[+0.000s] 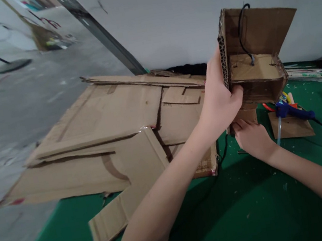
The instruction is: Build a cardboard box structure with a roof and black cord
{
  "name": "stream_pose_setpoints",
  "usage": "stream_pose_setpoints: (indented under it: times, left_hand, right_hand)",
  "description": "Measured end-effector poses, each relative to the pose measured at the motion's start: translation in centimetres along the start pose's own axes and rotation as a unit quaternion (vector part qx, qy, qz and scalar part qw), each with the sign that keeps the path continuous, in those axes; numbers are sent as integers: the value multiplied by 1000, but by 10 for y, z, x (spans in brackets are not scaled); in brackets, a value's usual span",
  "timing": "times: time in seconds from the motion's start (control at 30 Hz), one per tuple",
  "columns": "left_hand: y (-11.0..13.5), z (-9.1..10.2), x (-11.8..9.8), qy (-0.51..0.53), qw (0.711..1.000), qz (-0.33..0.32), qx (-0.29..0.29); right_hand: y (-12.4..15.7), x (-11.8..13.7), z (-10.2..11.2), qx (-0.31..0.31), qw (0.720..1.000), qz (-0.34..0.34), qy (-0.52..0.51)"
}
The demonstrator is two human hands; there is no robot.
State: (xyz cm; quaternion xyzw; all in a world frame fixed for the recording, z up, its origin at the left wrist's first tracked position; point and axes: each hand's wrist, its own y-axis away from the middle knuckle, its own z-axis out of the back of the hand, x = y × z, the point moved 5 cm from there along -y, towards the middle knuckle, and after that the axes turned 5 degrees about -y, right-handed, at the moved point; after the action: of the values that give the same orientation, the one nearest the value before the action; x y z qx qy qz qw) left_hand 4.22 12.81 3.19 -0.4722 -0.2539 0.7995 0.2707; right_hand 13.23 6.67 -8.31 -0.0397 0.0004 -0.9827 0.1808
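The cardboard box (258, 66) is held above the table (236, 210), between two and three o'clock from the centre of the view. The left hand (221, 86) pinches its left wall, thumb on the near side. The right hand (253, 138), below the box at between six and seven o'clock, has its fingers curled against a lower cardboard section (247, 115); whether they pinch it cannot be told.

Risks, as judged:
1. Too firm a left-hand grip could crush the wall or strain its joints; too slack, the box could tip.
2. The black cable (241, 36) loops free inside the box; a snag could pull its end loose.
3. The blue glue gun (292, 112) lies at five o'clock from the box, its clear stick near the right wrist. A forearm sweep could knock it; if hot, burns could follow. Heat cannot be confirmed.
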Motion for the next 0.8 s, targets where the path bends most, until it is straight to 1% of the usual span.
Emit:
stream_pose_setpoints:
  times: [0.13,0.23,0.33,0.47,0.57,0.63,0.8]
  left_hand:
    - [1,0,-4,-1,1000,8,-3]
    - [3,1,-8,-1,1000,9,-6]
    - [3,1,-8,3,1000,11,-1]
    - [1,-1,-5,9,1000,5,4]
    - [1,-3,0,11,1000,-6,4]
    - [1,-4,3,14,1000,-10,5]
    - [1,-5,5,23,1000,10,10]
  right_hand:
    - [2,-5,-4,-16,1000,1,-25]
    - [0,-10,-2,-30,997,-25,-66]
    - [-5,-16,1,-14,993,-56,-106]
    - [-7,-19,3,2,991,-43,-130]
    - [-4,-18,3,10,994,-24,-110]
    - [-3,-15,2,22,997,-9,-71]
    - [-3,-4,-2,58,998,38,14]
